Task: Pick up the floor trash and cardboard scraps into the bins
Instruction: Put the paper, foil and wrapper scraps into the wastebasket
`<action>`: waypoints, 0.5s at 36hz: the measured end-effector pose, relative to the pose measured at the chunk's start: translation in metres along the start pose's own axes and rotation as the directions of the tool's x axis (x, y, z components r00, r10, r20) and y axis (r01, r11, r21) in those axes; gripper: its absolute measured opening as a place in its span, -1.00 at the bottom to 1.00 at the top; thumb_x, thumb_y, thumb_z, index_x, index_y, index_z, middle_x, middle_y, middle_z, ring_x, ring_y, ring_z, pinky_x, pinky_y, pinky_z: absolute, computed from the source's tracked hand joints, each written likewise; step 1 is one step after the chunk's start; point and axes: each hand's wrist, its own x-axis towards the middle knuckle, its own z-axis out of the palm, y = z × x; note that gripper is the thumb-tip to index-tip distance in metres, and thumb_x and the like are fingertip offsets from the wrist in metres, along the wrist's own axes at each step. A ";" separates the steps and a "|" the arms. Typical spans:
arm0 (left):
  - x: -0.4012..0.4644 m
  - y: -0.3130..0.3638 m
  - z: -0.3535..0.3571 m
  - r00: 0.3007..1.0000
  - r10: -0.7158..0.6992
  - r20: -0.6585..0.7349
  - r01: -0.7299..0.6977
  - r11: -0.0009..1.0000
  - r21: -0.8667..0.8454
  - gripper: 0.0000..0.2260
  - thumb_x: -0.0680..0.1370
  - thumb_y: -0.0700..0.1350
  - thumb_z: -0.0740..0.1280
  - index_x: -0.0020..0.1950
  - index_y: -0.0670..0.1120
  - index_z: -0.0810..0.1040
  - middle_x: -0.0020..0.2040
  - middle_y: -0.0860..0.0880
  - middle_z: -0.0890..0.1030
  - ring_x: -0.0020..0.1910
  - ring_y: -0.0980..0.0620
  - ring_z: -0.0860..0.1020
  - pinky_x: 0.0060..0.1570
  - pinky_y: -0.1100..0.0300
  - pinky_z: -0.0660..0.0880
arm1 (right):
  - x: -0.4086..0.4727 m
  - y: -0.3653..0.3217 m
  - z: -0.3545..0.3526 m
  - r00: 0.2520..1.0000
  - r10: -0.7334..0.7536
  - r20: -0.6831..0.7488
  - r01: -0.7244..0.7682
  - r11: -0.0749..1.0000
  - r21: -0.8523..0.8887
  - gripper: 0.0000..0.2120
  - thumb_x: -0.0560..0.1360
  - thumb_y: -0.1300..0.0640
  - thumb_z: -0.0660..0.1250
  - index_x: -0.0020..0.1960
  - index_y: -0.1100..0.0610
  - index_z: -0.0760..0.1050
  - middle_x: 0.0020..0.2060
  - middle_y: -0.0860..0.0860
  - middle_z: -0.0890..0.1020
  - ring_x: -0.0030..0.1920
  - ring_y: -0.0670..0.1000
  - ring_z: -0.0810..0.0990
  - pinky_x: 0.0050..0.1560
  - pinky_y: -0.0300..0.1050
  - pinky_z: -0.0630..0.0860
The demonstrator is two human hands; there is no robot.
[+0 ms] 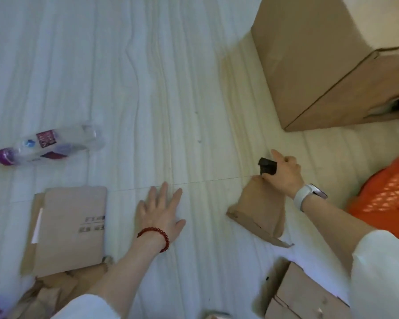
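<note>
Right hand (283, 173) grips a brown cardboard scrap (259, 210) by its top edge plus a small black object (267, 166); left hand (161, 210) is spread flat, holding nothing.
Scrap stands tilted on the floor (171, 88) beside the orange basket (387, 194). I should lift clear without dropping the black piece, then take the flat cardboard (72, 226) and plastic bottle (48, 146).

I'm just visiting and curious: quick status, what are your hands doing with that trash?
Right hand grips cardboard scrap and small black object. Left hand open, empty. Plastic bottle, flat cardboard on floor. Nothing blocking.
</note>
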 end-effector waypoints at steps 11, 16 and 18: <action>-0.015 -0.037 -0.026 0.971 -0.079 -0.224 0.036 0.981 -0.190 -0.60 0.58 0.00 0.16 0.42 0.01 0.29 0.52 -0.04 0.11 0.51 0.00 0.01 0.42 -0.06 -0.03 | -0.005 -0.138 0.003 0.770 -0.599 -0.218 0.561 0.799 -0.215 -0.81 0.50 0.23 0.21 0.04 0.30 0.46 -0.19 0.23 0.58 -0.18 0.27 0.53 -0.24 -0.03 0.31; -0.035 -0.103 -0.039 0.831 -0.371 -0.415 0.259 0.918 -0.302 -0.60 0.48 -0.11 0.28 0.32 -0.07 0.42 0.45 -0.15 0.27 0.45 -0.15 0.17 0.35 -0.17 0.08 | -0.027 -0.205 0.026 0.705 -0.705 -0.077 0.705 0.709 -0.028 -0.81 0.56 0.22 0.12 0.14 0.27 0.32 -0.34 0.13 0.47 -0.32 0.24 0.50 -0.34 -0.06 0.32; -0.042 -0.132 -0.042 0.778 -0.493 -0.390 0.356 0.857 -0.372 -0.54 0.49 -0.10 0.28 0.39 -0.06 0.34 0.47 -0.15 0.21 0.46 -0.14 0.12 0.37 -0.15 0.06 | -0.034 -0.222 0.044 0.673 -0.739 -0.044 0.740 0.672 0.030 -0.78 0.56 0.27 0.08 0.19 0.26 0.31 -0.32 0.12 0.46 -0.32 0.23 0.49 -0.33 -0.05 0.33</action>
